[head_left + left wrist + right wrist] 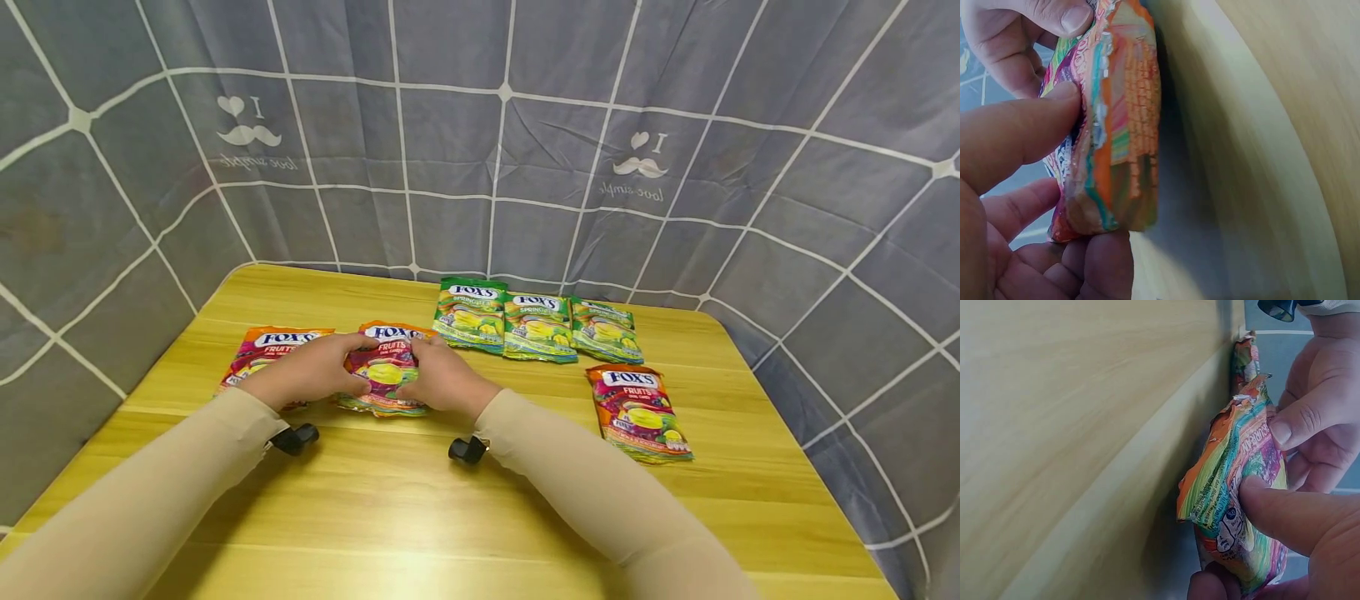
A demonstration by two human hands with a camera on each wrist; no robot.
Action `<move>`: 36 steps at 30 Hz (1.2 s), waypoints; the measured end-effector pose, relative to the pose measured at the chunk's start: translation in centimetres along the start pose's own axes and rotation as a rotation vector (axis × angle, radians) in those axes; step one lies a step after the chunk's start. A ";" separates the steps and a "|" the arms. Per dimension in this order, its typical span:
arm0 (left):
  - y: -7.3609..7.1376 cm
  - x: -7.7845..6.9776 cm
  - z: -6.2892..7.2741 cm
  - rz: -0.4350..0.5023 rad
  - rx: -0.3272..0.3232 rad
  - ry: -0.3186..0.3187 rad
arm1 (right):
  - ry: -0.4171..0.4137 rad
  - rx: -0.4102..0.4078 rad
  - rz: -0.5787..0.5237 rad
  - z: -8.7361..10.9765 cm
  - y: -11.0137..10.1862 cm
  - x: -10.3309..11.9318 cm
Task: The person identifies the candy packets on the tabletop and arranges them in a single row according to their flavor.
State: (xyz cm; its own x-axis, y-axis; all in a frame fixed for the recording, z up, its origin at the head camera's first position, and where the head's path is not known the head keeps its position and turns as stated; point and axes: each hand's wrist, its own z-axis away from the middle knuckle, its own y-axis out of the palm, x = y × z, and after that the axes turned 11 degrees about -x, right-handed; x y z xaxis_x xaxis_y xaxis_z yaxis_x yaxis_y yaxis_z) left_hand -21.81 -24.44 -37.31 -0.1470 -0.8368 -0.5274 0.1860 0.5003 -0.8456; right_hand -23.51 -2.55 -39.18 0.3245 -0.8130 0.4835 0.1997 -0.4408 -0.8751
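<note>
Both hands hold one red-and-orange Fox's Fruits candy bag at the left middle of the table, its front facing up. My left hand grips its left side and my right hand its right side, thumbs on the front. In the left wrist view the bag's crimped end shows above the wood, with fingers curled beneath it. The right wrist view shows the bag between both thumbs. A second Fruits bag lies just left, partly hidden by my left hand.
Three green Fox's Spring Tea bags lie in a row at the table's back. Another Fruits bag lies at the right. The wooden table is bordered by a grey grid-patterned curtain.
</note>
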 end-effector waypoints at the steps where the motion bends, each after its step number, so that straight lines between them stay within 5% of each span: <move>1: 0.0 0.2 0.0 -0.001 0.003 -0.001 | -0.002 0.002 0.009 -0.2 0.2 0.1; 18: -0.8 2.4 -0.6 -0.017 0.061 -0.041 | -0.040 0.060 0.098 -1.3 1.5 1.0; 27: -1.6 1.8 -0.5 -0.137 0.114 -0.026 | -0.127 0.154 0.170 -1.6 0.8 0.4; 36: -1.7 1.3 -0.8 -0.152 0.149 -0.003 | -0.147 0.187 0.244 -1.8 0.8 0.4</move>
State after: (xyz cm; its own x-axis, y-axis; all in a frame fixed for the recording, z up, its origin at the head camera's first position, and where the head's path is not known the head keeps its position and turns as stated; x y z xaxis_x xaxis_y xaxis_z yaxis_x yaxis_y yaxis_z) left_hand -23.06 -26.20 -36.58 -0.1816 -0.9007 -0.3945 0.3037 0.3302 -0.8937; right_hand -24.89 -3.93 -39.73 0.5107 -0.8164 0.2697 0.2612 -0.1515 -0.9533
